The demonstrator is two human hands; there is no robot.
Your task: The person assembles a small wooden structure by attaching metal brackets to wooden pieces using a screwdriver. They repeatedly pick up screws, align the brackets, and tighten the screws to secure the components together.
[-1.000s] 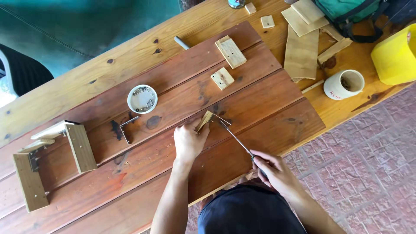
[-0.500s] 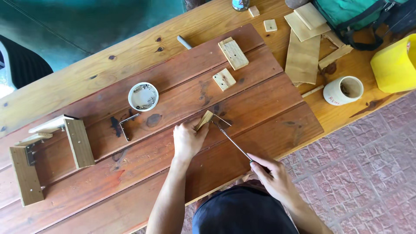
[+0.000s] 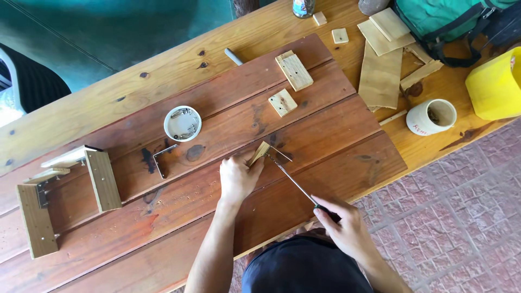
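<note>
My left hand (image 3: 237, 177) presses on a small pale wooden block (image 3: 259, 153) that stands on the dark red wooden board (image 3: 336, 125). A metal angle bracket (image 3: 281, 155) sits against the block's right side. My right hand (image 3: 344, 228) grips the dark handle of a long screwdriver (image 3: 296, 182). Its shaft runs up and left, with the tip at the bracket.
A white dish of screws (image 3: 183, 123) and a loose metal bracket (image 3: 161, 160) lie to the left. Further left sits a wooden frame assembly (image 3: 65, 195). Two small blocks (image 3: 287, 87) lie beyond. At right: wood offcuts (image 3: 381, 76), a white cup (image 3: 432, 117), a yellow tub (image 3: 493, 87), a green bag (image 3: 450, 21).
Both hands stay on the block and screwdriver. The view has shifted slightly; the right hand with the handle sits a little further right and lower.
</note>
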